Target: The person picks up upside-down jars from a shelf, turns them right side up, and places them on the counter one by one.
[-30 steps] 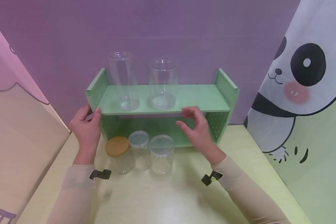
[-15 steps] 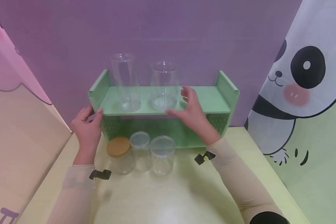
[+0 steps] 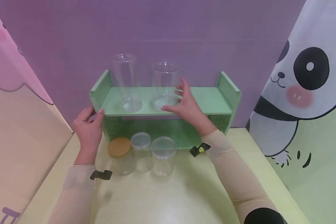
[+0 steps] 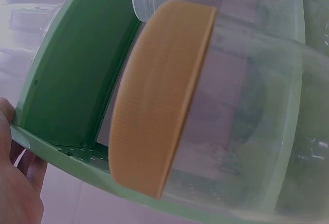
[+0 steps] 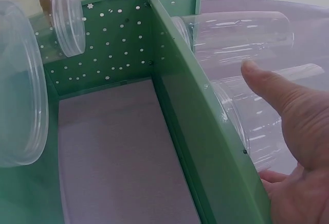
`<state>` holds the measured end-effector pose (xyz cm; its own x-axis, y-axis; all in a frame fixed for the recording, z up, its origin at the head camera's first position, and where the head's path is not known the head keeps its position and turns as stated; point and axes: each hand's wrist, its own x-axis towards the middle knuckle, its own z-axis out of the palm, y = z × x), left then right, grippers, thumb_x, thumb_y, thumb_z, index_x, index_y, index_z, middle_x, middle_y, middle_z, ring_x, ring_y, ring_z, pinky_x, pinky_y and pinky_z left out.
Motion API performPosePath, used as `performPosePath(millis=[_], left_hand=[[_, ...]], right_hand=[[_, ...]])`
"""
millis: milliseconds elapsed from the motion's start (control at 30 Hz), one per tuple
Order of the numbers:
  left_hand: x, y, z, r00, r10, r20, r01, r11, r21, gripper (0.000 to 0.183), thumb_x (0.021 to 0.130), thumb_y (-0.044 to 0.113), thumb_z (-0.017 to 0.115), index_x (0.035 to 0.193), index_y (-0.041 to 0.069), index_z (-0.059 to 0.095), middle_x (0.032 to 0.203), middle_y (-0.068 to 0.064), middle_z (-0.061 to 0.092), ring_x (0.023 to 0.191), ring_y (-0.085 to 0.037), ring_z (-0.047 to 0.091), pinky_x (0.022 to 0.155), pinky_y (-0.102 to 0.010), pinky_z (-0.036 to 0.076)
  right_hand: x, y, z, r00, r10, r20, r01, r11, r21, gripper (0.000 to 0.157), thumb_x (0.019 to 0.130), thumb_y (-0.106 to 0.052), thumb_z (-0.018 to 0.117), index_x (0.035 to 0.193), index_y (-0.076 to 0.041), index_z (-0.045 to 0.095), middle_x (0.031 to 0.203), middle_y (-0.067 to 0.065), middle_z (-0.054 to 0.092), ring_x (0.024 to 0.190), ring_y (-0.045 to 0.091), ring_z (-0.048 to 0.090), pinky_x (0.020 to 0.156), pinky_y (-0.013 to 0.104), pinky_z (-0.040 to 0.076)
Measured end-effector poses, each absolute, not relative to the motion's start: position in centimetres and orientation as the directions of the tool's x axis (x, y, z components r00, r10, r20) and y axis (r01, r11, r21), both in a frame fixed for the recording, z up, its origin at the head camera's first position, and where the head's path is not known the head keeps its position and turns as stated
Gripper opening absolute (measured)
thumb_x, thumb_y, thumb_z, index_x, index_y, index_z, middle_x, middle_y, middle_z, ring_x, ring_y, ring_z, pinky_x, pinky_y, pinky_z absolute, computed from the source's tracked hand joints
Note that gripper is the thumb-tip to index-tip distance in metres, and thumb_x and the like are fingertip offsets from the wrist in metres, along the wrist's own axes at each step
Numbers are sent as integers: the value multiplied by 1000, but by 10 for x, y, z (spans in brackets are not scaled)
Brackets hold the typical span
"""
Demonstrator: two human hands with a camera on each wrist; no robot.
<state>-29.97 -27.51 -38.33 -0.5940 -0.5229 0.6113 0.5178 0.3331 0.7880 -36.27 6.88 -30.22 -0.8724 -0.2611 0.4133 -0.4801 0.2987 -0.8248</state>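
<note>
Reaching over the near edge of the green shelf (image 3: 205, 97), the right hand (image 3: 186, 104) came beside the wide cup (image 3: 165, 85). Its grip was spread well apart, the thumb in front of the cup's base and the fingers by its right side; whether the skin touched the cup could not be told. The left hand (image 3: 89, 133) had a narrow grip on the shelf's left end, pinching the side panel with the thumb at its near edge and the fingers at its outer face.

The wide cup, clear, stood upright near the middle of the shelf's upper board. To its left, a little apart, stood the tall cup (image 3: 128, 84), also clear and upright but slimmer.

Nearer, three jars stood upright in a close row on the desk (image 3: 145, 199), before the left and middle of the shelf: a brown-lidded jar (image 3: 119, 147) at the left, a slim jar (image 3: 142, 154) between, and a broad jar (image 3: 163, 155) at the right. A purple wall (image 3: 168, 25) rose on the far side, with a panda picture (image 3: 299, 93) to the right.
</note>
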Motion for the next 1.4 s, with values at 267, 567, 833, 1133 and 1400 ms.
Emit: performPosePath(millis=[267,567,833,1133,1400], left_hand=[[-300,-276,-384,-580,-527,621,522,345,780,29,98,4,81,127,8,83,99,18,72,98,-7,70,83,-12,61],[-303,-275,-387,-572,-530,627,510,368,777,30,99,3,79,129,7,82,98,20,71,98,-5,69,84,-11,60],[-300,-274,-387,-575,-515,636,529,359,769,29,99,4,81,128,8,83,99,19,71,99,-6,69,83,-12,60],[-302,-277,-389,-587,-516,624,506,368,780,29,101,5,79,130,8,82,101,21,70,101,-5,67,83,-10,59],[-300,-278,-388,-607,-490,625,496,380,780,31,103,8,79,134,11,81,103,21,70,103,-3,68,86,-11,59]], right_hand=[[-365,65,-302,-851,-295,434,-511,280,-813,142,80,-16,103,178,-22,1,164,20,46,153,35,49,125,47,47],[-360,69,-305,-840,-283,463,-532,263,-805,137,81,-14,101,178,-26,5,158,16,49,149,32,52,122,46,50],[-347,79,-309,-831,-298,469,-538,220,-814,136,81,-16,101,177,-37,6,157,12,51,146,26,54,120,49,51],[-323,94,-314,-806,-345,480,-563,202,-801,134,83,-16,100,177,-40,6,161,14,50,148,23,52,122,53,48],[-300,110,-320,-775,-376,509,-605,205,-769,137,82,-8,100,177,-41,7,158,10,53,146,22,55,118,53,52]])
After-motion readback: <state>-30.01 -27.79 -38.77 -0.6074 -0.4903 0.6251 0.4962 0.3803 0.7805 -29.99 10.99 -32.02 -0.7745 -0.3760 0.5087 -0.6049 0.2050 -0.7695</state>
